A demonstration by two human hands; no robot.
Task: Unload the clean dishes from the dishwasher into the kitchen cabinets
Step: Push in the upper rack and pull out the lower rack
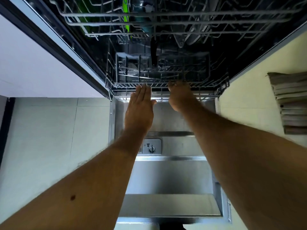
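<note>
The dishwasher stands open, its steel door [171, 176] lowered flat below me. The lower wire rack [126, 84] sits at the mouth of the dark tub. My left hand [141, 107] reaches to the rack's front rim with straight fingers, fingertips touching the wire. My right hand [179, 95] curls its fingers over the rack's front rim. Inside the rack are a grey cutlery basket [129, 68], a black-handled utensil [153, 52] and dark plates [191, 37] standing on edge. A green item [127, 22] shows in the upper rack [149, 14].
A pale cabinet front [41, 63] is on the left above a tiled floor [49, 138]. A cream cabinet face [249, 100] is on the right, with a stack of folded grey cloths [290, 102] beside it. The detergent dispenser [151, 146] is set in the door.
</note>
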